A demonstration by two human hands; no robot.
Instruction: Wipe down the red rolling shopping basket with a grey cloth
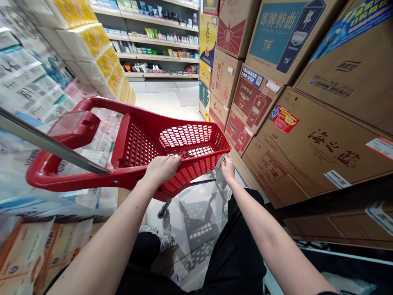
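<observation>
A red plastic shopping cart with mesh sides stands tilted across the middle of the view, its handle end to the left. My left hand is closed over the near rim of its basket. At the cart's right end, my right hand has its fingers closed on a greyish cloth, which lies against the corner of the basket. The inside of the basket shows only its mesh floor and walls. A metal bar crosses the handle end.
Stacked cardboard cartons rise close on the right. Yellow-and-white tissue packs and other wrapped packs stand on the left. Shelves with small bottles and boxes line the back, beyond a tiled floor. One cart wheel shows near my shoes.
</observation>
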